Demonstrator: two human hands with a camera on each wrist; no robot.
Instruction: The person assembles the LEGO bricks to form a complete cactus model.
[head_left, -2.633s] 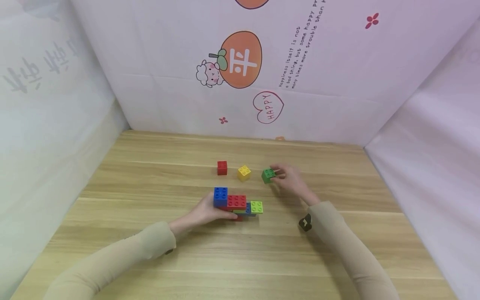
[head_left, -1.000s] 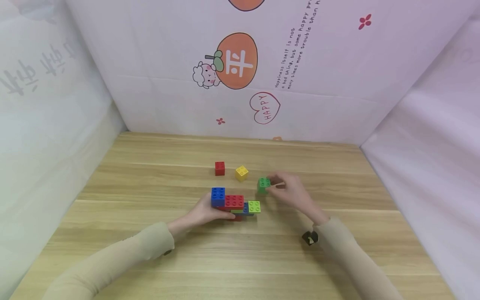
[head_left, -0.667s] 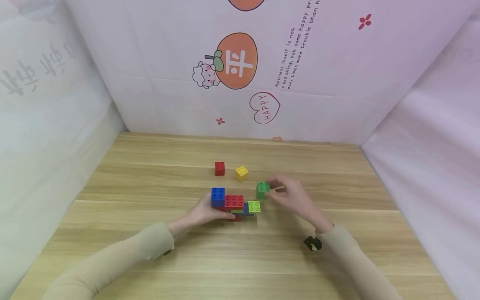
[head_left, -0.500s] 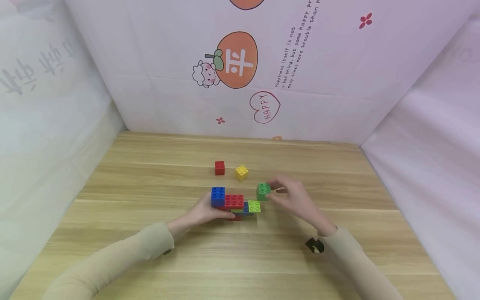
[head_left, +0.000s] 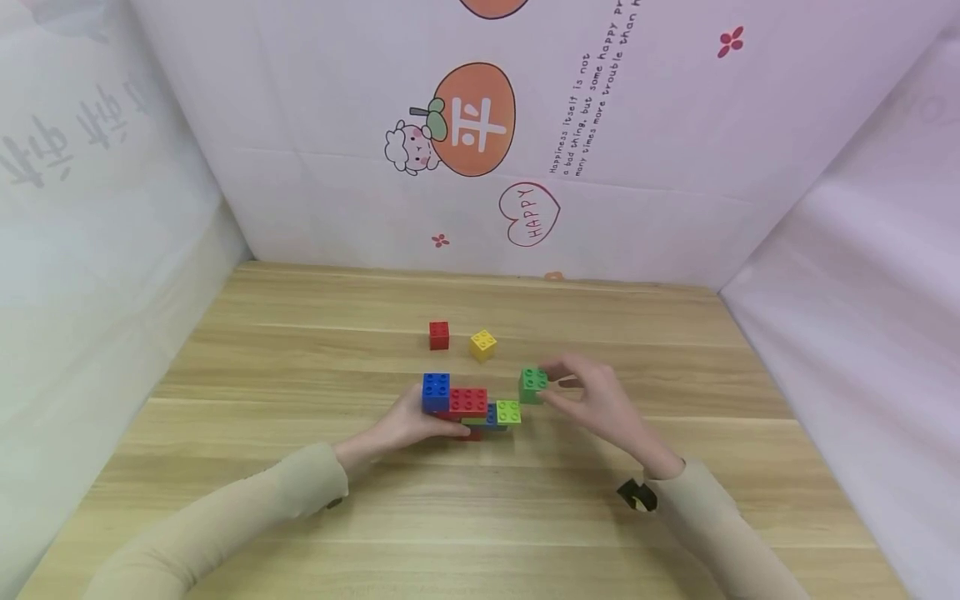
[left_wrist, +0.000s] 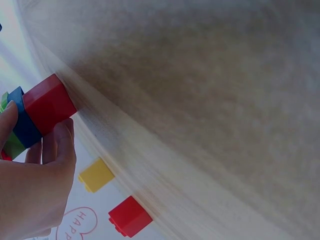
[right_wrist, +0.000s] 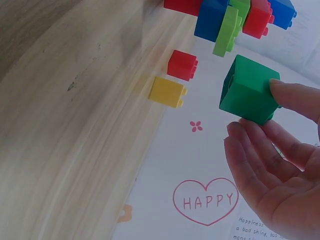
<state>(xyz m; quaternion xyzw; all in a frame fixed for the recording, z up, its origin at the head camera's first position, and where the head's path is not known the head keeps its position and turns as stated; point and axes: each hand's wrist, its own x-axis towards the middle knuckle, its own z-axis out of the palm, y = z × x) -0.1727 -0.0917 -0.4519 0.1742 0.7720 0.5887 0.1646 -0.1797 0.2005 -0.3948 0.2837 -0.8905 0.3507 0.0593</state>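
Note:
My left hand (head_left: 407, 423) grips a stack of joined toy bricks from its left side. The stack carries a blue brick (head_left: 437, 392) on top at the left, a red brick (head_left: 469, 402) beside it, and a light green brick (head_left: 508, 412) at the right end. In the left wrist view, fingers and thumb wrap round the stack's lower red brick (left_wrist: 50, 102) and blue layer. With thumb and fingertips my right hand (head_left: 596, 404) pinches a green brick (right_wrist: 250, 90) in the air, just right of the stack and apart from it.
Behind the stack, a small red brick (head_left: 439, 336) and a yellow brick (head_left: 483, 345) stand on the wooden table (head_left: 480, 517). White printed cloth (head_left: 337, 208) walls enclose the back and both sides.
My right hand has lifted the green brick and brought it toward me, close to the stack's right end, lately drifting slightly right. The left hand and its stack stay in place.

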